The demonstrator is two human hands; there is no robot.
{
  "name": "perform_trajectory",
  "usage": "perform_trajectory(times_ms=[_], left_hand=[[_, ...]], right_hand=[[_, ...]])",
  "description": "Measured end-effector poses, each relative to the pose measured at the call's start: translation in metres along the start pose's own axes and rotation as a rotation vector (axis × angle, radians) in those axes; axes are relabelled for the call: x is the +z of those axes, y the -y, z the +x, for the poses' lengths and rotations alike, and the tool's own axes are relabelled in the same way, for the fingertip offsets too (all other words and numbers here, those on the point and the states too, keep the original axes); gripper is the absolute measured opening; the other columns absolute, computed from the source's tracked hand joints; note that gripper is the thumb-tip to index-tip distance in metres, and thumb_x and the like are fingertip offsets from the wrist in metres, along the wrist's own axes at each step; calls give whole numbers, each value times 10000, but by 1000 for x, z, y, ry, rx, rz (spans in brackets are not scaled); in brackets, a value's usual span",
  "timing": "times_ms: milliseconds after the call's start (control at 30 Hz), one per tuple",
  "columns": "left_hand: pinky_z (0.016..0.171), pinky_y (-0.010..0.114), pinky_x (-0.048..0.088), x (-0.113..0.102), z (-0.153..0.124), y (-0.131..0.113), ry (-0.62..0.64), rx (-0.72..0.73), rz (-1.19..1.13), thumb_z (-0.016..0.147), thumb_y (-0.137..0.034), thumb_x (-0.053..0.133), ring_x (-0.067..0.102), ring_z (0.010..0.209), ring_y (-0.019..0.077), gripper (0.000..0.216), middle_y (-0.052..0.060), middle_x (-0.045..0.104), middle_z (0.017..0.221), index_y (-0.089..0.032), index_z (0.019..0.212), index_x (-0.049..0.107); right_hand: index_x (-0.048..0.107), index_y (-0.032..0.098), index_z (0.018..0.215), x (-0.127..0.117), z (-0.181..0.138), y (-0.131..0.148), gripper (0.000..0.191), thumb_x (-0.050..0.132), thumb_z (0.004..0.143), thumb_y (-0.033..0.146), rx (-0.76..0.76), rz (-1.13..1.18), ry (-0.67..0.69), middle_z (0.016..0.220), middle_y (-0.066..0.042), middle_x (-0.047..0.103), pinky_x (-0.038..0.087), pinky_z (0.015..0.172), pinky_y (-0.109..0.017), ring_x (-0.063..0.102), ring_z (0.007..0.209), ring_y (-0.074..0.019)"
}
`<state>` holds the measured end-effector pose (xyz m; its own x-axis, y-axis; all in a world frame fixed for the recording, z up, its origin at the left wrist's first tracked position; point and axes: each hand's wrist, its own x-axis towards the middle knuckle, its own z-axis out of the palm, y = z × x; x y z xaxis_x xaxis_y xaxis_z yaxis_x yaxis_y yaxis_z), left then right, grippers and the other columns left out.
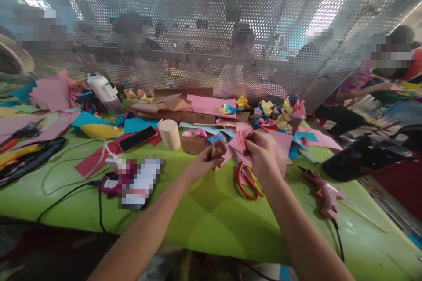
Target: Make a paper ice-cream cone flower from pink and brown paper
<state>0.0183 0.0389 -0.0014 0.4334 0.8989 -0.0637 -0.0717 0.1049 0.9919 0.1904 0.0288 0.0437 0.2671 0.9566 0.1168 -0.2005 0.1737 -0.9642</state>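
My left hand (201, 161) is closed around a small rolled brown paper piece (218, 150), its open end facing up and to the right. To the right, my right hand (262, 153) pinches a thin pink paper piece (240, 139) between thumb and fingers. Scissors with red and yellow handles (243, 184) lie on the green table (204, 224), just below that hand, their blades partly hidden by paper. Behind my left hand are a round brown paper piece (194, 145) and a crumpled blue piece (217, 137).
A pink glue gun (326, 195) and a black cylinder (352, 158) are on the right. On the left lie a phone (138, 138), a blurred-out phone (142, 183) and cables. A cream roll (169, 135) stands mid-table. Paper scraps line the perforated metal screen (198, 35). A person sits far right.
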Motion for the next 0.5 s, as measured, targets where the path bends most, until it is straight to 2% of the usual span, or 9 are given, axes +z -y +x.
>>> perform_trajectory(times_ms=[100,267,500], left_hand=[[663,241,433,-1,3,8,1,36,27,700,-387,787,530,700,114,509,-11,598,824,-191,1135,608],[844,297,457,-3,6,16,-3,107,127,723,-372,756,587,947,194,501,38,650,1010,-191,1161,594],[887,310,456,0,-2,0,13,127,119,720,-384,760,582,998,221,516,53,660,1046,-177,1164,598]], right_hand=[[489,227,645,1,-1,1,228,687,556,300,10,-26,1,509,87,433,285,404,-210,367,415,-69],[521,217,654,5,-5,0,204,695,604,310,-71,-121,22,522,67,472,280,413,-214,380,437,-76],[521,209,649,6,-8,-7,203,714,644,272,-133,-200,41,558,58,491,296,465,-228,412,511,-95]])
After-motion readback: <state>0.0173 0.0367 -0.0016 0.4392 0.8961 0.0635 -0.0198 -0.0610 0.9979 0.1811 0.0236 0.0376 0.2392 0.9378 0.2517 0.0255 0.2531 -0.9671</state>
